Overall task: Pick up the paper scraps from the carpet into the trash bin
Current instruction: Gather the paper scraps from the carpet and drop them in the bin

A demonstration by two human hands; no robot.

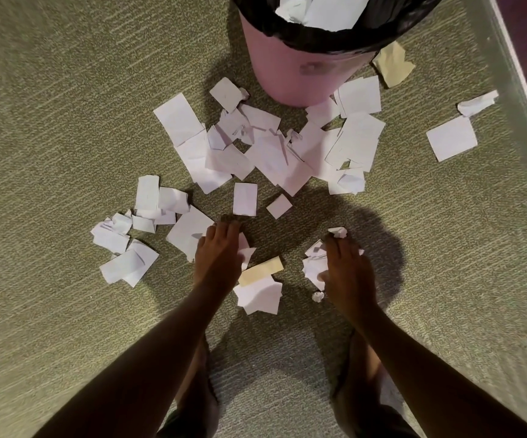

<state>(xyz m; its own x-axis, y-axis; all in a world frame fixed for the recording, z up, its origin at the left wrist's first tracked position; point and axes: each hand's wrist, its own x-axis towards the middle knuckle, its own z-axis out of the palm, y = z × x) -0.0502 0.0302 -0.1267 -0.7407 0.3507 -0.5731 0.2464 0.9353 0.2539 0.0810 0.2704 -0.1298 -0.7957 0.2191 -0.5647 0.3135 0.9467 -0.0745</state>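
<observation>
Looking down through the head camera, I see both hands lowered to the green carpet (50, 121). My left hand (218, 254) lies flat with its fingers (224, 230) straight and pressed together, tips down on the pile and gripping nothing; a white scrap (245, 251) peeks out from under its right edge. My right hand (347, 270) covers a bunch of crumpled white scraps (312, 267) that shows on both sides of it. I cannot tell whether that hand pinches them or only rests on them. Its fingertips touch a crumpled paper ball (338, 232).

Between the hands lies a tan slip (260, 270) on top of white pieces, and a smaller paper wad (318, 296) sits just beside the right wrist. Just beyond the left fingertips is a small white rectangle (245, 199). Left of the left hand lies a loose cluster of scraps (129, 235).

Farther ahead of both hands spreads the main heap of white paper scraps (271, 147), reaching the foot of the pink trash bin (287, 74), which has a black liner (319, 39) and already holds paper (328, 11). Well off to the right of the right hand lies a lone white square (451, 139).
</observation>
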